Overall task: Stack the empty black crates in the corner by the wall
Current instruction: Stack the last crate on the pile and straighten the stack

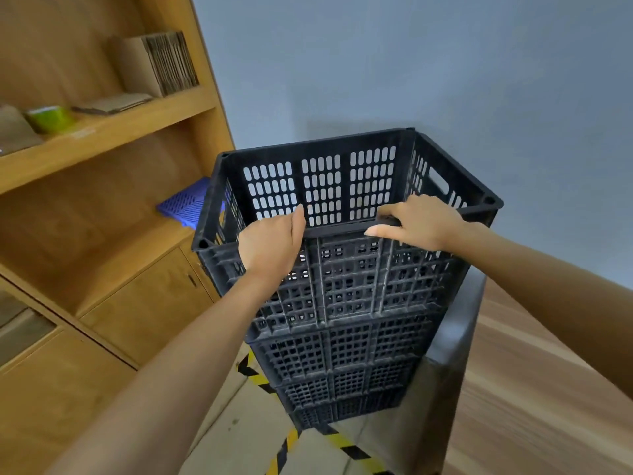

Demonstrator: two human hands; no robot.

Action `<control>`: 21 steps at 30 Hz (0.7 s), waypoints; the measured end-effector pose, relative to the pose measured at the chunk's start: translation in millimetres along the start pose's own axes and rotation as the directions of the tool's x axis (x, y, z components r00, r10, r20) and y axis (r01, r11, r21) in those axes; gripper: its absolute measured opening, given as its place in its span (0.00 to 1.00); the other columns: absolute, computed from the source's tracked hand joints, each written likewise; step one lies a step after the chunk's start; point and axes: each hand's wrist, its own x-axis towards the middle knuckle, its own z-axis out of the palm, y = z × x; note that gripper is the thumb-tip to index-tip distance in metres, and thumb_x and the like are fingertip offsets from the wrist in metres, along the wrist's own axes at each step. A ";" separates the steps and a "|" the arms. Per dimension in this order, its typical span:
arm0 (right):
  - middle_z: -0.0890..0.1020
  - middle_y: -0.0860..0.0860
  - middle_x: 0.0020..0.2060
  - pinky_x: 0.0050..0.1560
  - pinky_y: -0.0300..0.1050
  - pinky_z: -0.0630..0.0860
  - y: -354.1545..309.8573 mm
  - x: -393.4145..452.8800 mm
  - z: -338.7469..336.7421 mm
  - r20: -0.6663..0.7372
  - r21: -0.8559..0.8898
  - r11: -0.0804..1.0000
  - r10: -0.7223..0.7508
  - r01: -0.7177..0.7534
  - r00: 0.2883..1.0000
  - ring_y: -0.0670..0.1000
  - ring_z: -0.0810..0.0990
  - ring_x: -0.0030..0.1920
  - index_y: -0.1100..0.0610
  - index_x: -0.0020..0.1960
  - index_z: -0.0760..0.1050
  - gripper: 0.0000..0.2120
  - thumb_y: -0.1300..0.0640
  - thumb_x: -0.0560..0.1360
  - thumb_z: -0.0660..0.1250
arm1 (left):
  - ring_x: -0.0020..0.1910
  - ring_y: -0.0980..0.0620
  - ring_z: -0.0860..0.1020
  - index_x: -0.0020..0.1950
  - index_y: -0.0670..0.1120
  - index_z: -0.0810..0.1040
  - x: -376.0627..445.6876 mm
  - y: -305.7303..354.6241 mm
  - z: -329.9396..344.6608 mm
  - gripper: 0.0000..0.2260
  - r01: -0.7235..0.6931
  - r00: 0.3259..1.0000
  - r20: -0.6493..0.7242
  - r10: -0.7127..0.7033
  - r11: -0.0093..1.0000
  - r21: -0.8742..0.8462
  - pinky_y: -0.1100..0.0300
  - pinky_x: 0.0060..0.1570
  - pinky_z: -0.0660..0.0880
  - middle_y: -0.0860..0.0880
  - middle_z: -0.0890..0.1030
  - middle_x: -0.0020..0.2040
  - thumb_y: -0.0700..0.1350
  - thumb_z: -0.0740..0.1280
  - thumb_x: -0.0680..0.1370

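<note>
Both arms outstretched toward 12 o'clock; left hand (270, 243) and right hand (419, 222) curled closed, knuckles up.

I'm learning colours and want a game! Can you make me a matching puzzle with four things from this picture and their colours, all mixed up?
Things:
1. top crate
2. roll of tape on the shelf
3. slatted tray by the shelf
4. stripes on the floor

Colours:
A. yellow and black
B. blue
C. black
D. green

Pairs: 1-C, 2-D, 3-B, 4-A
</note>
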 end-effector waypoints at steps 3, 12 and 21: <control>0.69 0.44 0.25 0.38 0.45 0.69 -11.0 2.5 2.7 -0.060 -0.017 0.999 0.035 -0.036 0.998 0.51 0.71 0.32 0.51 0.61 0.75 0.39 0.25 0.70 0.44 | 0.18 0.51 0.59 0.23 0.48 0.58 7.5 -12.7 4.9 0.28 -0.024 1.000 -0.013 0.024 1.000 -0.004 0.64 0.24 0.49 0.52 0.60 0.18 0.54 0.48 0.82; 0.74 0.48 0.26 0.33 0.46 0.74 -47.7 29.3 13.5 -0.133 -0.069 0.983 0.158 -0.168 0.978 0.51 0.73 0.28 0.52 0.57 0.75 0.44 0.22 0.67 0.38 | 0.18 0.52 0.58 0.24 0.49 0.57 42.5 -63.2 21.9 0.26 -0.163 0.984 -0.096 0.152 0.980 -0.116 0.65 0.24 0.47 0.55 0.57 0.20 0.51 0.52 0.83; 0.70 0.47 0.22 0.24 0.42 0.65 -89.5 43.6 10.8 -0.158 -0.097 0.936 0.321 -0.338 0.934 0.44 0.66 0.22 0.54 0.62 0.71 0.40 0.24 0.70 0.44 | 0.18 0.51 0.64 0.24 0.49 0.60 70.5 -104.2 37.0 0.26 -0.316 0.948 -0.099 0.303 0.937 -0.148 0.64 0.24 0.46 0.54 0.61 0.19 0.54 0.54 0.82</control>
